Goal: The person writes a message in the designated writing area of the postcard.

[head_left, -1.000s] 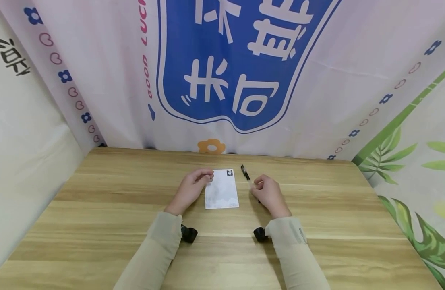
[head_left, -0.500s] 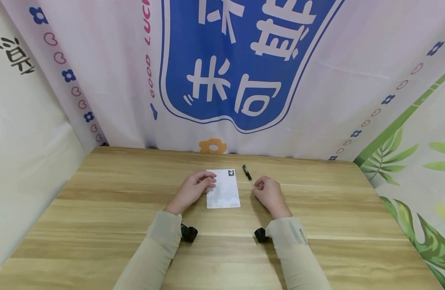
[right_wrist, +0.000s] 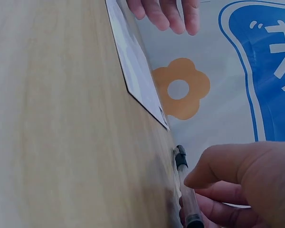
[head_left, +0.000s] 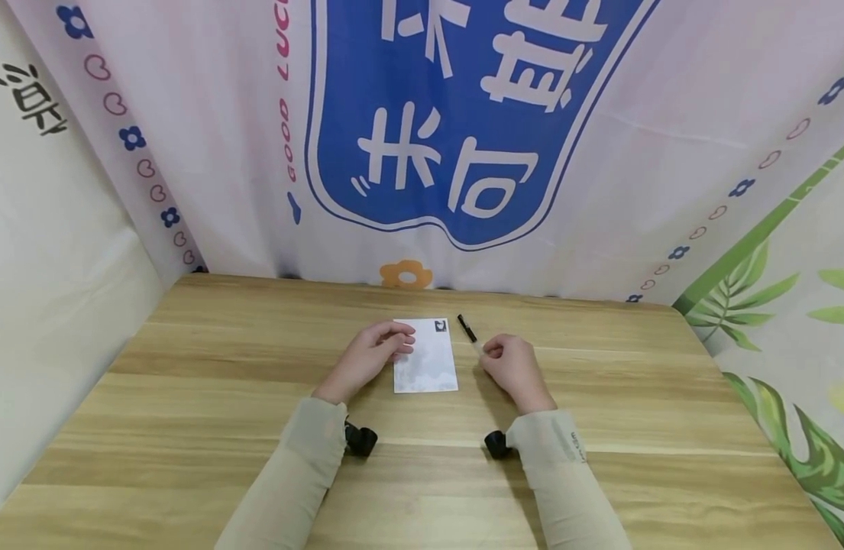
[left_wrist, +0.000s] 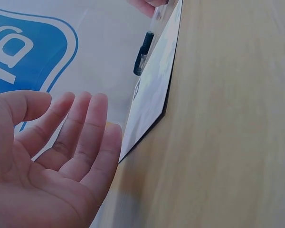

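The right hand point(head_left: 514, 368) pinches the pen point(head_left: 469, 332), whose long axis runs 11-to-5 o'clock; the card point(head_left: 428, 370) lies at its 9 o'clock, nearer the relaxed, empty left hand point(head_left: 367, 357).

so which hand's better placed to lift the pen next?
Right hand, most likely: it has the clear barrel of the pen between thumb and fingers. The left hand, fingers loosely open, is at the card's opposite side, with the card between it and the pen.
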The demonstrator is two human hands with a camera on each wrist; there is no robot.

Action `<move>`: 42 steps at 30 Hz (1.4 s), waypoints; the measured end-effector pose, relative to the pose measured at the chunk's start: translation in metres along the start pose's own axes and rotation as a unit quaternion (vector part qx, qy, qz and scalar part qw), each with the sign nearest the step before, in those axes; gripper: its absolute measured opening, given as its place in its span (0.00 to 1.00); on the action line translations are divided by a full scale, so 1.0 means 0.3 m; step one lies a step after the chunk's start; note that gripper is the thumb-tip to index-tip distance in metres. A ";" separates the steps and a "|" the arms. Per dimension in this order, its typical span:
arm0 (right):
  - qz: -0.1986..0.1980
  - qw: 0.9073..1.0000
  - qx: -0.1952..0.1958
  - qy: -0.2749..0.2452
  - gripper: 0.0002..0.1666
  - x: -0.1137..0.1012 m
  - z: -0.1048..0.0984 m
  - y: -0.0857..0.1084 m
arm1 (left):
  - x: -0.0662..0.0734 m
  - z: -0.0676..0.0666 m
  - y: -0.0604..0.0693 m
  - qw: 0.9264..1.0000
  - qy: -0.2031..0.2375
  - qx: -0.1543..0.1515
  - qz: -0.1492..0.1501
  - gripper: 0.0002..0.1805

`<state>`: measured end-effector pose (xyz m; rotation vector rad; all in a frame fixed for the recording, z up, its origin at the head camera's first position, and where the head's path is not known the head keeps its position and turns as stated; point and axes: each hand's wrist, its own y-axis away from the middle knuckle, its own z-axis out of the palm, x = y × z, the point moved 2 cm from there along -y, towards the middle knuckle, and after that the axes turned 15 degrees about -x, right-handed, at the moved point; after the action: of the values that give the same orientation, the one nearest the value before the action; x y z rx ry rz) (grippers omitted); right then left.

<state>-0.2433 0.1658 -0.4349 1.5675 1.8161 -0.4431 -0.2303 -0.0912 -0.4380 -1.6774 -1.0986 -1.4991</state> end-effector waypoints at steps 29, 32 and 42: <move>-0.030 0.970 -0.089 -0.226 0.13 -0.032 -0.002 -0.001 | -0.010 -0.003 0.005 0.995 0.103 -0.011 -0.013 0.19; -0.057 0.968 -0.099 -0.223 0.13 -0.056 0.005 0.003 | -0.013 -0.008 0.003 0.992 0.123 -0.007 -0.008 0.20; -0.132 0.959 -0.153 -0.197 0.13 -0.093 0.026 0.027 | 0.002 -0.019 0.009 0.979 0.204 0.001 0.004 0.22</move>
<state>-0.2325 0.1422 -0.4200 0.9522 1.6867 -0.5257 -0.2306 -0.0973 -0.4362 -1.2896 -0.8664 -1.7356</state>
